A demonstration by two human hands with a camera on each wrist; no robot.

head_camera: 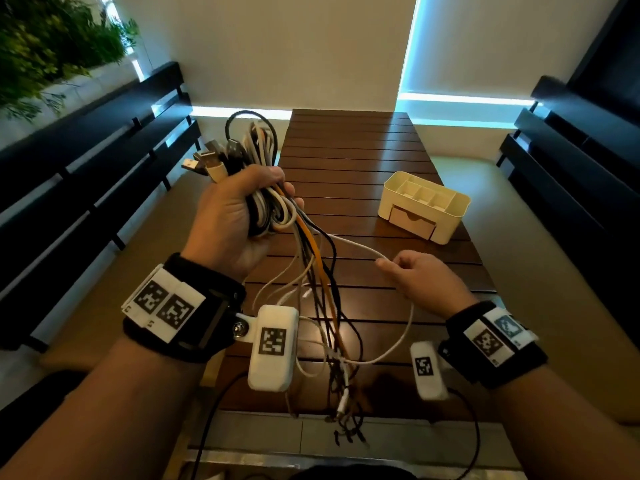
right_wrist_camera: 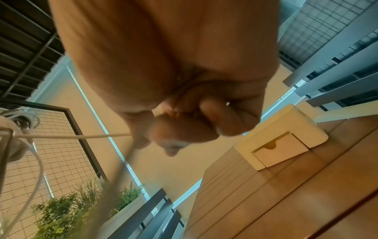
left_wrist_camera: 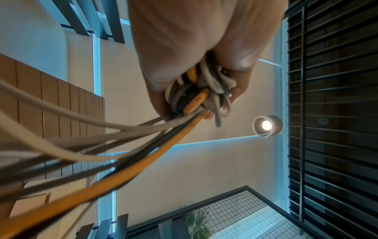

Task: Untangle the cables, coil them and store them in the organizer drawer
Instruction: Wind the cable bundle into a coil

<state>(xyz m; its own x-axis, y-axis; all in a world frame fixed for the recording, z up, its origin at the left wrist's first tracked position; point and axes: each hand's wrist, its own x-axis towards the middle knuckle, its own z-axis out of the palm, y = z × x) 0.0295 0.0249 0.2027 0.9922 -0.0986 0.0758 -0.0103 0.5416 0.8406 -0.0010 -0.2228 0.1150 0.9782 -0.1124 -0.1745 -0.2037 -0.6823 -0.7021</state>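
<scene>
My left hand [head_camera: 239, 206] is raised above the table's left edge and grips a tangled bundle of cables [head_camera: 266, 202]: white, black and one orange cable [head_camera: 313, 251]. USB plugs [head_camera: 207, 159] stick out above the fist. Loose ends hang down toward the near table edge [head_camera: 343, 403]. My right hand [head_camera: 422, 275] pinches one white cable [head_camera: 356, 245] that runs taut from the bundle; the same white cable [right_wrist_camera: 81, 136] shows in the right wrist view. The left wrist view shows the bundle [left_wrist_camera: 200, 95] clamped in the fist. The cream organizer [head_camera: 426, 206] sits on the table at the right, its drawer [head_camera: 412, 223] closed.
The slatted wooden table [head_camera: 353, 150] stretches away from me. Dark benches [head_camera: 97, 161] flank it on the left and the right [head_camera: 571, 150]. A green plant [head_camera: 52, 43] stands at the far left. A lamp [left_wrist_camera: 267, 125] hangs overhead.
</scene>
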